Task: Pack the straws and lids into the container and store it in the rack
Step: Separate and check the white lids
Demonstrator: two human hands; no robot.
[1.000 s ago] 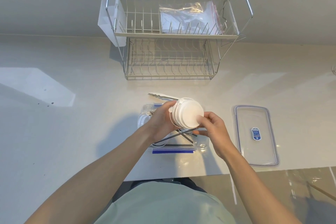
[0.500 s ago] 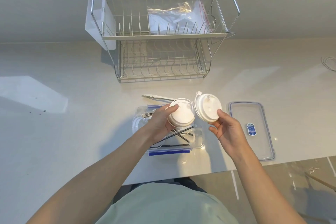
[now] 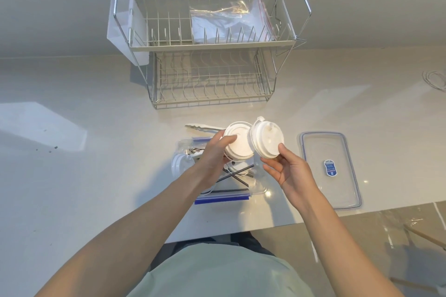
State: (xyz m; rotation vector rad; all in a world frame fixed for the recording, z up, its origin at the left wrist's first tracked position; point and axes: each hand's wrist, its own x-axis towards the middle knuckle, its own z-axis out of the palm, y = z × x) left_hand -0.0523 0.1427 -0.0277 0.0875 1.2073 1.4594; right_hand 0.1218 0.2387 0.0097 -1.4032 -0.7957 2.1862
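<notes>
My left hand (image 3: 214, 152) grips a stack of white cup lids (image 3: 239, 143) above the clear plastic container (image 3: 259, 187). My right hand (image 3: 287, 169) holds a single white lid (image 3: 266, 140) by its edge, tilted, right beside the stack. The container stands on the counter with blue clips, and dark straws (image 3: 237, 173) and another white lid (image 3: 179, 164) lie inside it. Its clear cover (image 3: 330, 171) with a blue label lies flat to the right. The two-tier wire dish rack (image 3: 207, 43) stands at the back.
A zip bag (image 3: 229, 21) rests on the rack's upper tier, and a white plastic holder (image 3: 120, 29) hangs on its left side. Metal tongs (image 3: 202, 127) lie behind the container. A white cable (image 3: 435, 79) coils at the far right. The counter's front edge runs near my body.
My right hand has pulled one lid off the stack and carried it to the right. The left hand keeps the remaining stack over the container.
</notes>
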